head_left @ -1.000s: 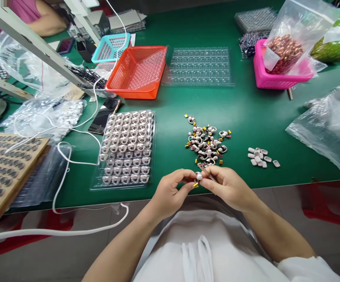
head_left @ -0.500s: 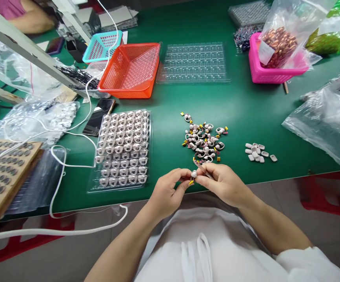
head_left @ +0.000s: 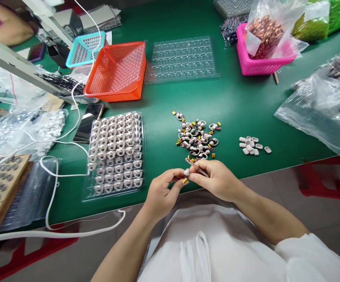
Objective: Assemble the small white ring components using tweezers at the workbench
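Close to the table's front edge, my left hand (head_left: 164,192) pinches a small pale ring-shaped part (head_left: 186,172) with a yellow tab hanging below it. My right hand (head_left: 221,181) is closed around a thin flat stick-like tool (head_left: 198,168), whose exact kind I cannot make out. The right fingertips meet the same part from its right side; whether they grip it too is unclear. Just beyond the hands lies a loose pile of similar ring-shaped parts (head_left: 199,137) with yellow tabs and dark wires. Several small pale oblong caps (head_left: 250,145) lie to the right of the pile.
A clear tray of ring-shaped parts (head_left: 115,152) sits left, beside a phone (head_left: 89,122). Further back are an orange basket (head_left: 113,94), a clear moulded tray (head_left: 184,58) and a pink basket (head_left: 264,67). A white cable (head_left: 70,177) loops at left. Another person's arm (head_left: 15,27) shows top left.
The camera view has shifted, so the table things appear moved mostly left. Both hands keep the same hold on the ring-shaped part and the tool.
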Available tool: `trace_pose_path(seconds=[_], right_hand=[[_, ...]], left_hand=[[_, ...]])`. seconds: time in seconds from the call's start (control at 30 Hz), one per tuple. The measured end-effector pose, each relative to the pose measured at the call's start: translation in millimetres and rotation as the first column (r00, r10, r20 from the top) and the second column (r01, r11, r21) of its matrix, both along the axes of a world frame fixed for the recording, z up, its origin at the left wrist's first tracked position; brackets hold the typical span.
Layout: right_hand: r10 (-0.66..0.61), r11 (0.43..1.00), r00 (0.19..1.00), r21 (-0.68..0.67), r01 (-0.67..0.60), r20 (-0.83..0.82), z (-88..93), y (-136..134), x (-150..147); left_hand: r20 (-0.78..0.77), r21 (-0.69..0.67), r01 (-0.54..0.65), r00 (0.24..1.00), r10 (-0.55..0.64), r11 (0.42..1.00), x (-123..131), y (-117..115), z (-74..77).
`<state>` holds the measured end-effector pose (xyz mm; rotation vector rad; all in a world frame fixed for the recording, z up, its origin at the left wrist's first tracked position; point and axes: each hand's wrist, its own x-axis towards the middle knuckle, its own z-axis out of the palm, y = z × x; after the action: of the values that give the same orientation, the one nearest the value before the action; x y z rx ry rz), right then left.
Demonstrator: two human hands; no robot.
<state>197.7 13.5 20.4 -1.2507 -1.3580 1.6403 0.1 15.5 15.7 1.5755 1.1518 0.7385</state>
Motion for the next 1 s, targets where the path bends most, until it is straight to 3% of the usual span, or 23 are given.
trace_pose_path(seconds=[0.2, 0.43, 0.57, 0.77, 1.0], right_hand=[[0.001, 1.0, 1.0, 0.016, -0.002, 0.03, 1.0, 1.9, -0.3], [-0.002, 0.998, 0.998, 0.063, -0.002, 0.065, 3.3, 3.7, -1.0], [-0.085, 0.976, 0.988, 0.211, 0.057, 0.125, 7.9, -2.0, -1.9], [-0.099, 0.858, 0.994, 0.511, 0.056, 0.056, 0.6, -12.3, 0.1], [-0.205, 0.624, 0.968, 0.781, 0.015, 0.145, -8.3, -14.8, -1.5]], left_hand=[[-0.014, 0.006, -0.016, 1.0, 0.016, 1.0, 0.0, 0.3, 0.6], [0.045, -0.079, -0.083, 0.995, 0.087, 0.993, 1.8, -2.9, -5.0], [0.111, -0.148, -0.138, 0.982, 0.156, 0.979, 6.5, -3.9, -2.0], [0.21, -0.297, -0.198, 0.941, 0.267, 0.934, 11.1, -4.2, 8.1], [0.371, -0.466, -0.088, 0.884, 0.284, 0.88, 10.1, -7.5, 10.0]])
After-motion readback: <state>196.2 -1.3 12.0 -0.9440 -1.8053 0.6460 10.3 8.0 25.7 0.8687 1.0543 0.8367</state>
